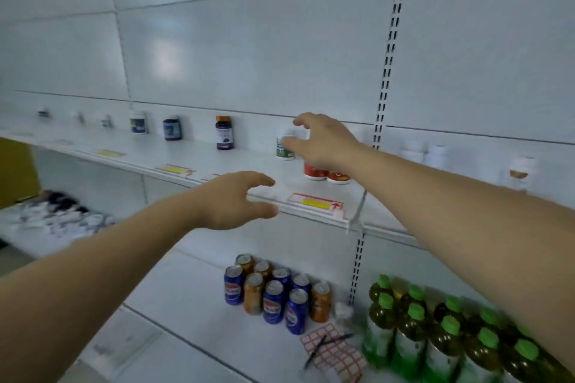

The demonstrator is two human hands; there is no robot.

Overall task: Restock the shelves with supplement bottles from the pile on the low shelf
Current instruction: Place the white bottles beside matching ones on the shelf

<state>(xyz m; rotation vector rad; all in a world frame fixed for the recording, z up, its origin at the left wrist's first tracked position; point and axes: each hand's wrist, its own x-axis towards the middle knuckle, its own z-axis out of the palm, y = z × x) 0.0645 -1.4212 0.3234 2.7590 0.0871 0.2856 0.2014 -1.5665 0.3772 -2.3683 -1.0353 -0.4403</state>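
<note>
Several bottles [224, 132] are standing along the shelf's [311, 211] back edge w/ wide gaps; most restocking's left. Both grips spread, holding nothing: right hand [323, 141] hovering by green-label bottle [284, 144], left hand [239, 199] nearing front edge.

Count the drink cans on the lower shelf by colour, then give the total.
Blue cans: 5
Orange cans: 4
Total: 9
</note>
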